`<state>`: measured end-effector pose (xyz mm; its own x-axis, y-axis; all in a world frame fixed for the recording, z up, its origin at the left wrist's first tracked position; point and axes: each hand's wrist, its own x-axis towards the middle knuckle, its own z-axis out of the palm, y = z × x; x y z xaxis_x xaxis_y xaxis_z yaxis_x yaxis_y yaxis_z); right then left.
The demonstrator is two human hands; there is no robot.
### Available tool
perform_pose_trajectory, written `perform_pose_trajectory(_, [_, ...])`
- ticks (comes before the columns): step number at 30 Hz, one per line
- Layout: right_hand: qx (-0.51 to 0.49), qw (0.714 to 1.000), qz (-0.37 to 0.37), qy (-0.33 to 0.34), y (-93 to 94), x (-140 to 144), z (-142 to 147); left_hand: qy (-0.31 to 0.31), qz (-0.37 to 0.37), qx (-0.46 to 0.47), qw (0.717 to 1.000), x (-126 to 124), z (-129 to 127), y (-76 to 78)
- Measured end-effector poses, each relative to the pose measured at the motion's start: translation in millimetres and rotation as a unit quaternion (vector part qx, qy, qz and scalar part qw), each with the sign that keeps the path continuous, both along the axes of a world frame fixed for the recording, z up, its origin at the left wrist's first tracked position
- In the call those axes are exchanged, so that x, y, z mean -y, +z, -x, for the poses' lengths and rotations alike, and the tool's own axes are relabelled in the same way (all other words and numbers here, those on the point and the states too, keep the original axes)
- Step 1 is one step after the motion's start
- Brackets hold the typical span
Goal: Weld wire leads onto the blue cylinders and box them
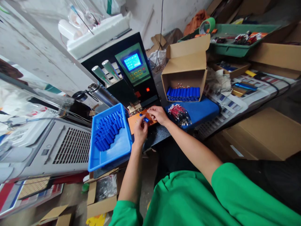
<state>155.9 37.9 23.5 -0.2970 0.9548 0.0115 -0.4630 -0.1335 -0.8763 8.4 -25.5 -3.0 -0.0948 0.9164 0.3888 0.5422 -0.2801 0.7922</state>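
My left hand (140,129) is closed on a small blue battery cell (146,119) above an orange board (132,123). Just right of the cell, the fingers of my right hand (158,115) are pinched together; whatever they hold is too small to make out. Directly beyond both hands stands a black spot welder (134,92) with a lit screen and its electrodes (134,107) low at the front. A bunch of red and black wire leads (180,114) with white connectors lies to the right of my right hand.
On the left, a blue tray (128,145) holds many blue cells. An open cardboard box (183,66) with more cells stands right of the welder. A steel flask (100,92) stands behind the tray. Farther right are a green tray (240,50) and a large carton (265,133).
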Motion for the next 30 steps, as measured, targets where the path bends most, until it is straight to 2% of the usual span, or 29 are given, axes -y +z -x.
perform_pose_trajectory(5, [0.010,1.000,0.013,-0.003,0.2,0,2,0.055,0.021,0.129,0.990,4,-7,13.3])
perform_pose_trajectory(8, [0.014,1.000,0.012,-0.005,-1.9,-2,3,0.084,0.030,0.143,0.986,1,-6,21.8])
perform_pose_trajectory(12, [0.011,1.000,0.002,-0.004,-4.7,-3,4,0.075,0.019,0.123,0.989,-6,-3,27.9])
perform_pose_trajectory(20, [0.028,0.999,-0.012,-0.018,-5.7,-3,6,0.070,0.043,0.097,0.992,-13,-2,27.0])
perform_pose_trajectory(30, [0.036,0.999,-0.007,-0.021,-3.6,-1,5,0.066,0.036,0.069,0.995,-5,-5,16.9])
